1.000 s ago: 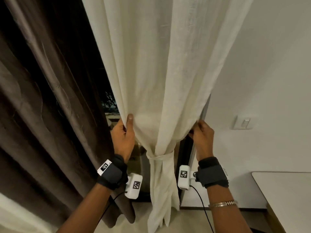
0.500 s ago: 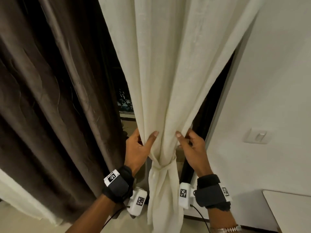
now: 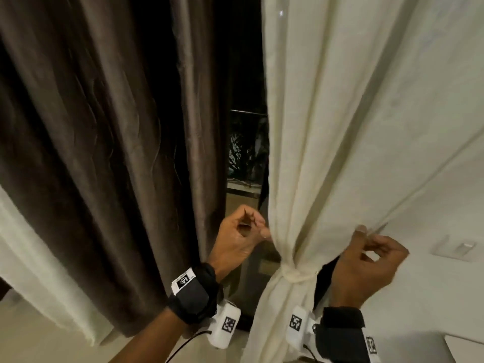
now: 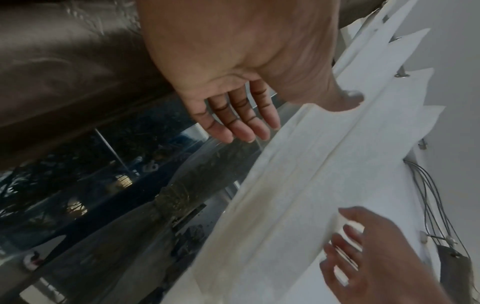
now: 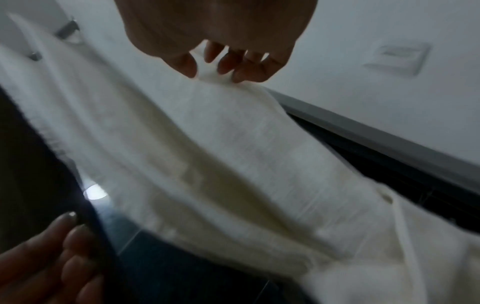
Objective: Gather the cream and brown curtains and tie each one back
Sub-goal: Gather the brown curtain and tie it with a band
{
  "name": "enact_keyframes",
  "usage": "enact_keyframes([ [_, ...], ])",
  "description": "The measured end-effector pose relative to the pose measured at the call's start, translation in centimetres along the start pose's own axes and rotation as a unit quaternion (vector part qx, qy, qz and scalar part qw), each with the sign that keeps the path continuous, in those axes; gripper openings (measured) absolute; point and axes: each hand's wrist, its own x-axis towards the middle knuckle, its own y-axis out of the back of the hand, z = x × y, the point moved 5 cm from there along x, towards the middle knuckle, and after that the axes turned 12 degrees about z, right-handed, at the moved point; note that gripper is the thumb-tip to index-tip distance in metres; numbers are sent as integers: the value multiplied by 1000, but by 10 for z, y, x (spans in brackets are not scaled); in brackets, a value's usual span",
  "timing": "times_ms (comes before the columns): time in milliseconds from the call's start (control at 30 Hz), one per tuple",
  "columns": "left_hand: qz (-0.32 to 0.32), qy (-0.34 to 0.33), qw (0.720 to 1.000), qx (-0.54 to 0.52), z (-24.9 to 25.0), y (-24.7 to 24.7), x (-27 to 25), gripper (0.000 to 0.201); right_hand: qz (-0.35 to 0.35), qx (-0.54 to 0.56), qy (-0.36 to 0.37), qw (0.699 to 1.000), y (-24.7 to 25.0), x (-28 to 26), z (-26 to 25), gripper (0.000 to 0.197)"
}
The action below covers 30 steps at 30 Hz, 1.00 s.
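Cream curtain (image 3: 340, 127) fills the right of the head view, cinched by its tie (image 3: 296, 275) at lower centre; the brown curtain (image 3: 104, 127) hangs loose at left. Half a second ago both hands pressed the folds above the knot; now they have parted to its edges. Left hand (image 3: 235, 242), loosely curled, only touches the edge. In the left wrist view its fingers (image 4: 241, 123) hold nothing. In the right wrist view the right hand (image 5: 221, 41) pinches the cream edge. I judge the brown comes next.
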Motion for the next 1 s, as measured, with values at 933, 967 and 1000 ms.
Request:
enact_keyframes([
  [933, 113, -82, 948, 285, -59, 241, 37, 47, -366, -145, -181, 901, -144, -277, -28, 67],
  [967, 89, -92, 949, 287, -57, 235, 35, 50, -385, -133, -176, 896, -149, -278, -29, 69],
  [1000, 70, -98, 950, 289, -54, 229, 34, 56, -411, -120, -175, 887, -155, -280, -31, 69],
])
